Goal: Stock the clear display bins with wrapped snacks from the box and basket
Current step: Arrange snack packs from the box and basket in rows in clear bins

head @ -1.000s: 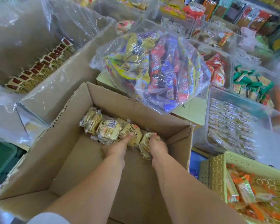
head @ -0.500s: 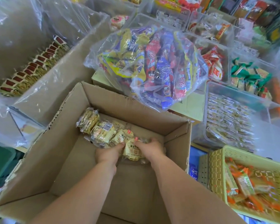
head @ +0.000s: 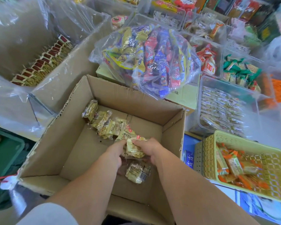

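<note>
Head view: gripping snack packets (head: 134, 149) at centre frame inside box (head: 128, 101), fingers of left hand (head: 114, 154) and right hand (head: 150, 147) curled round bundle. Squeeze tight, lift straight up, mind loose packet (head: 137, 173) below, carry to clear bin (head: 250, 101) at right.

Arms reach into an open brown cardboard box (head: 71, 143), where the left grip (head: 113, 154) and right grip (head: 148, 148) together clasp a cluster of pale yellow clear-wrapped snack packets (head: 135, 149). A row of matching packets (head: 104, 124) runs towards the box's far wall, and a loose packet (head: 137, 173) lies nearer the person. To the right, a yellow-green plastic lattice basket (head: 206, 153) holds orange-wrapped snacks, and a clear plastic display bin (head: 200, 101) stands beyond it.
</note>
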